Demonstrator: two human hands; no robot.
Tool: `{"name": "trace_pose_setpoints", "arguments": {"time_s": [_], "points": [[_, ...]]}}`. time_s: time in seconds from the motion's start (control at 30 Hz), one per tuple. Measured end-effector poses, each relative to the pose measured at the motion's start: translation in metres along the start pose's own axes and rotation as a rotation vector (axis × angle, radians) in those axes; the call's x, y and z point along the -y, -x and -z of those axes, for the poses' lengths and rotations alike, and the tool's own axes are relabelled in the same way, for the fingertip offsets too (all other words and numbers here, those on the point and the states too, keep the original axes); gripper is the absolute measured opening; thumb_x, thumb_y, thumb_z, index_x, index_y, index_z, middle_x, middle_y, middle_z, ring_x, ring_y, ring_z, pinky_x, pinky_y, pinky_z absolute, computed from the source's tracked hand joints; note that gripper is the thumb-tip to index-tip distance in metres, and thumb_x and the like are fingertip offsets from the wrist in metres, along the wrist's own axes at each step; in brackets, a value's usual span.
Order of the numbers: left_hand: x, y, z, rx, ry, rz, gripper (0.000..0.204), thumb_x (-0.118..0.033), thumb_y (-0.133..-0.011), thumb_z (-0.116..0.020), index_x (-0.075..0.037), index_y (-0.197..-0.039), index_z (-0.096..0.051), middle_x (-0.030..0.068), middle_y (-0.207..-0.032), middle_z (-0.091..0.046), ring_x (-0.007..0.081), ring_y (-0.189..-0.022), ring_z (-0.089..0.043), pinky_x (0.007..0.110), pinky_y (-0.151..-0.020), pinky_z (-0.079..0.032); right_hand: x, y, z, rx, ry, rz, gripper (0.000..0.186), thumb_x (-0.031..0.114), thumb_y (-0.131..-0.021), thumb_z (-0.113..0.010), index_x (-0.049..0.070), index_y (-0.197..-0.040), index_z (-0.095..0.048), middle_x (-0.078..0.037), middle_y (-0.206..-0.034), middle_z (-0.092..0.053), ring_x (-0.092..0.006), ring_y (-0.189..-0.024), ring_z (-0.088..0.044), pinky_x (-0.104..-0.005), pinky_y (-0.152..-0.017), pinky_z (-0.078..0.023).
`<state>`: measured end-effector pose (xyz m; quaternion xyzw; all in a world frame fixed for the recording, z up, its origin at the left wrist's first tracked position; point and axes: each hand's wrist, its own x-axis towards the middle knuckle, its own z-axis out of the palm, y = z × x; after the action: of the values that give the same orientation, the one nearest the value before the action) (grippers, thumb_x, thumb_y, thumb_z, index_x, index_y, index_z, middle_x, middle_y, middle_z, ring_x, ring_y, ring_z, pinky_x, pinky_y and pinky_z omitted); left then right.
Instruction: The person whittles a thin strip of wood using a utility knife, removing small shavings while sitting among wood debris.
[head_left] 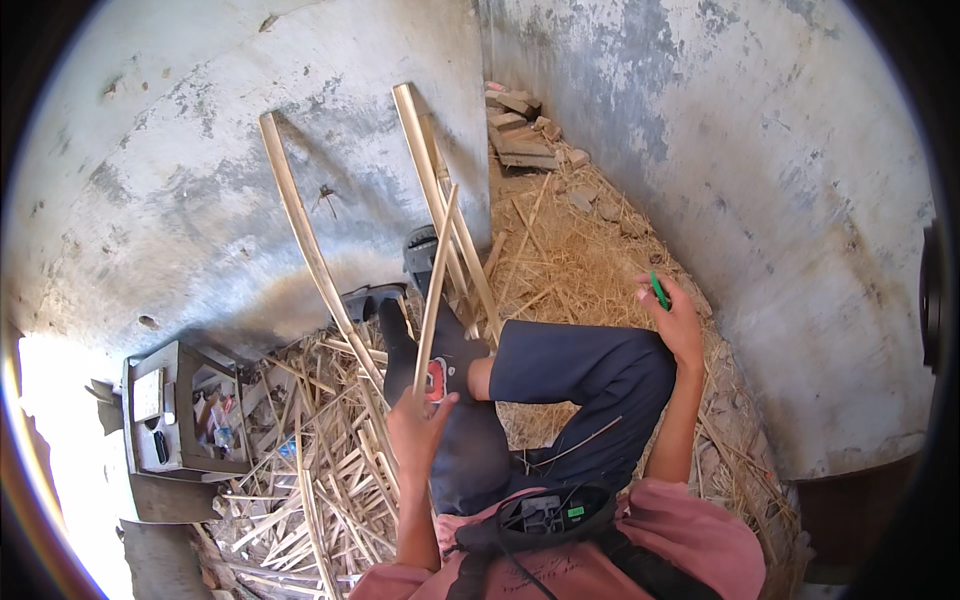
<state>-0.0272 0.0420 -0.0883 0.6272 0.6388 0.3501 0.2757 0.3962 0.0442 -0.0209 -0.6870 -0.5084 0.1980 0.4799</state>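
My left hand (418, 435) is closed around the lower end of a long, pale split-wood strip (438, 290), which stands slanted up and away from me. Just beside the thumb, a small red and white patch (436, 380) shows against the dark sock on my crossed leg (456, 362). Out to the right, above my bent knee, my right hand (675, 315) grips a small green-handled tool (659, 290). The rest of that tool is hidden or too small to make out.
Several long wood strips (300, 220) lean on the wall ahead. Split sticks (320, 500) litter the floor at left, beside a box-like stand (185, 410) holding small items. Straw (570, 270) covers the ground ahead, with broken bricks (525, 150) in the corner.
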Motion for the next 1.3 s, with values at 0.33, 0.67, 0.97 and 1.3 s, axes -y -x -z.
{"name": "trace_pose_setpoints", "arguments": {"time_s": [0.33,0.67,0.97,1.3], "points": [[0.025,-0.001,-0.034,-0.073,0.208,0.072,0.032,-0.021,-0.083,-0.09,0.002,-0.103,-0.079,0.0156,-0.079,-0.079,0.0284,-0.074,-0.079,0.038,-0.074,-0.06,-0.077,-0.001,-0.017,0.414,-0.482,-0.488,0.034,0.028,-0.105,-0.07,0.005,-0.13,-0.071,0.002,-0.094,-0.067,-0.0013,-0.053,-0.038,-0.0224,-0.045,-0.028],[0.042,-0.016,-0.023,-0.055,0.251,0.146,0.03,-0.015,-0.085,-0.086,0.006,-0.104,-0.077,0.0179,-0.086,-0.08,0.0245,-0.081,-0.08,0.036,-0.077,-0.062,-0.037,0.077,-0.184,0.828,-0.549,-0.193,0.034,0.025,-0.105,-0.07,0.008,-0.134,-0.07,-0.004,-0.11,-0.073,-0.0092,-0.077,-0.062,-0.0267,-0.07,-0.05],[0.031,-0.014,-0.018,-0.086,0.238,0.116,0.027,-0.014,-0.087,-0.083,0.007,-0.103,-0.076,0.0163,-0.083,-0.079,0.0222,-0.078,-0.079,0.035,-0.073,-0.061,0.009,0.106,-0.145,0.785,-0.797,-0.254,0.034,0.025,-0.105,-0.07,0.008,-0.134,-0.07,-0.004,-0.11,-0.073,-0.0097,-0.079,-0.063,-0.0271,-0.071,-0.051],[0.034,-0.02,-0.027,-0.144,0.151,0.06,0.027,-0.017,-0.085,-0.081,0.004,-0.102,-0.076,0.0177,-0.082,-0.078,0.0277,-0.076,-0.078,0.04,-0.074,-0.059,0.016,0.121,-0.122,0.765,-0.927,-0.296,0.034,0.025,-0.105,-0.07,0.008,-0.135,-0.07,-0.004,-0.11,-0.072,-0.0103,-0.081,-0.063,-0.0274,-0.074,-0.051]]}}
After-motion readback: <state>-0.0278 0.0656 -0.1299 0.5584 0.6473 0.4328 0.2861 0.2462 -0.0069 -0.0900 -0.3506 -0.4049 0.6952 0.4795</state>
